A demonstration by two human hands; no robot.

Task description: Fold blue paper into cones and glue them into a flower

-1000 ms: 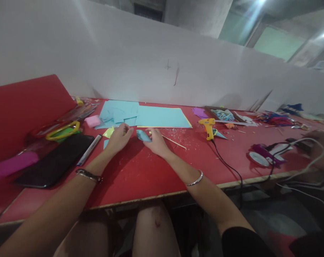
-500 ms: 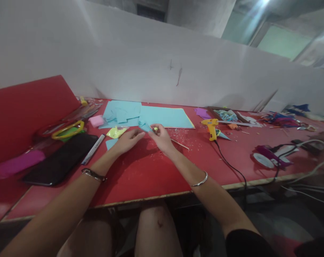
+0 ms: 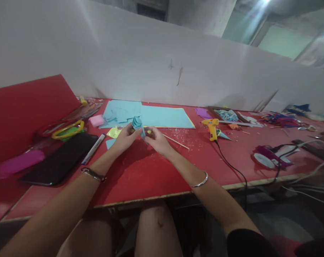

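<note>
A folded, ruffled piece of light blue paper (image 3: 137,122) is held up between both hands above the red table. My left hand (image 3: 127,137) pinches it from the left, thumb in front. On its lower right side, the closed fingers of my right hand (image 3: 157,141) grip the same paper. A small yellow-green bit (image 3: 149,132) shows at the right fingertips; what it belongs to is hidden. Behind the hands lie light blue sheets (image 3: 164,116). Yellow paper (image 3: 114,132) and a small blue piece (image 3: 110,143) rest beside my left hand.
A thin stick (image 3: 178,141) lies right of my hands. Farther right is a yellow glue gun (image 3: 211,129) with a black cord. To the left are a marker (image 3: 93,149), a black tablet-like slab (image 3: 60,160) and yellow-handled scissors (image 3: 68,130). A tray of scraps (image 3: 226,115) stands at the back.
My left hand has moved up and right and now grips the blue paper. The paper has turned more upright, its ruffled end toward the left hand. More of the stick shows.
</note>
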